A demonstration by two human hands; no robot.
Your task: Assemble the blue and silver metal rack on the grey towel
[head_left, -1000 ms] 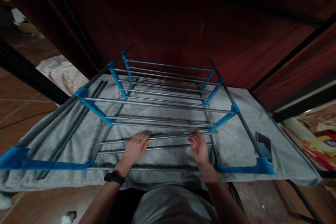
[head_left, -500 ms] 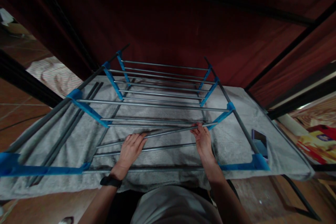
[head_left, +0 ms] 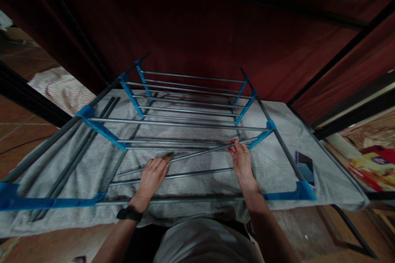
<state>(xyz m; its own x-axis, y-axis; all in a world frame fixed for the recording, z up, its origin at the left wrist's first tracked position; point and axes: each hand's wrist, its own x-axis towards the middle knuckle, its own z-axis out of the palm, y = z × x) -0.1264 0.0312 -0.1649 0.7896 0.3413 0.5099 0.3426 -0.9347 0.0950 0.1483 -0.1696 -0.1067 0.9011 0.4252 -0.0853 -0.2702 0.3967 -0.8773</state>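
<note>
Metal rod (head_left: pixel 197 154) part-hidden; right fingers (head_left: pixel 236 146) pinching it; left fingers (head_left: pixel 158 163) over it, hold unclear

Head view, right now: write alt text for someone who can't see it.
A person's right hand pinches a slanting metal tube, left hand over it, at a rack of tubes and blue brackets. The rack is on gray cloth, with a phone at the right.
</note>
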